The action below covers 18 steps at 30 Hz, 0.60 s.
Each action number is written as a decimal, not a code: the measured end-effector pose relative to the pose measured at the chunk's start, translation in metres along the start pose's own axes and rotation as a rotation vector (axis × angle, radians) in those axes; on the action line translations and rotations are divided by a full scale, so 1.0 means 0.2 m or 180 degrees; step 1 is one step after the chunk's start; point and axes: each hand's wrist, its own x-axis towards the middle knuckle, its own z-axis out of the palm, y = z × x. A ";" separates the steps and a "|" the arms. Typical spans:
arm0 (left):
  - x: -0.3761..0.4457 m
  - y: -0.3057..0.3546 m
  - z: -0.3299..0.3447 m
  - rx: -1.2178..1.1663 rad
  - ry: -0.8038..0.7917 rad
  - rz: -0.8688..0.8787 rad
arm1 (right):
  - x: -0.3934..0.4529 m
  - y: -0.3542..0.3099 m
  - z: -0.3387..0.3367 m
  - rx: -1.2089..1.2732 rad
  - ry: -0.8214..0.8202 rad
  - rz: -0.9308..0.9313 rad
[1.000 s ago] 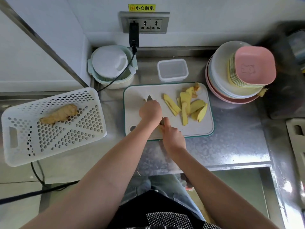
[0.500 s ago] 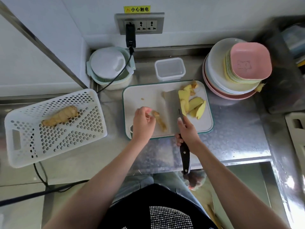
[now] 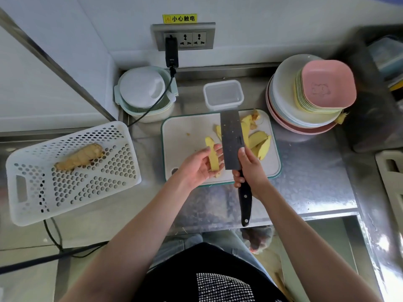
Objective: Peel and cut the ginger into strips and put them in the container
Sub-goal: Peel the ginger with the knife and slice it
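A long peeled ginger slice (image 3: pixel 211 154) lies across the upturned fingers of my left hand (image 3: pixel 199 165), above the white cutting board (image 3: pixel 187 149). My right hand (image 3: pixel 250 171) grips the black handle of a cleaver (image 3: pixel 231 140), whose blade lies flat over the board beside the slice. More peeled ginger slices (image 3: pixel 258 141) lie on the board's right part, partly hidden by the blade. The clear plastic container (image 3: pixel 223 94) stands empty behind the board. An unpeeled ginger root (image 3: pixel 79 156) lies in the white perforated basket (image 3: pixel 72 188) at the left.
A stack of plates and pink and yellow dishes (image 3: pixel 311 94) stands right of the board. A lidded green-and-white bowl (image 3: pixel 145 92) sits at the back left, with a black cable (image 3: pixel 152 105) from the wall socket (image 3: pixel 184 37) running past it. The steel counter's front edge is near my body.
My left hand lifted a ginger slice off the board and turned palm up. The cleaver came up from cutting and now lies flat, further forward over the slices.
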 end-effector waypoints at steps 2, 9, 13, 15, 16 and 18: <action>0.00 0.00 -0.02 -0.0076 0.0034 -0.0004 | 0.00 -0.01 -0.03 -0.0052 -0.0009 0.0008; 0.03 -0.04 0.01 -0.0008 -0.0098 -0.0012 | 0.00 0.03 0.04 -0.0097 -0.0144 -0.0056; 0.03 -0.05 0.01 0.0127 -0.0062 0.0065 | 0.02 0.03 0.07 -0.0084 0.0036 -0.0066; 0.04 -0.06 -0.01 0.0298 0.0006 0.0171 | 0.02 0.03 0.05 0.0004 0.0148 -0.0078; 0.04 -0.07 -0.02 0.0294 0.0054 0.0222 | 0.02 0.03 0.03 0.0071 0.0255 -0.0067; 0.04 -0.06 -0.06 0.0171 0.0155 0.0331 | 0.04 0.02 -0.02 0.0150 0.0465 -0.0054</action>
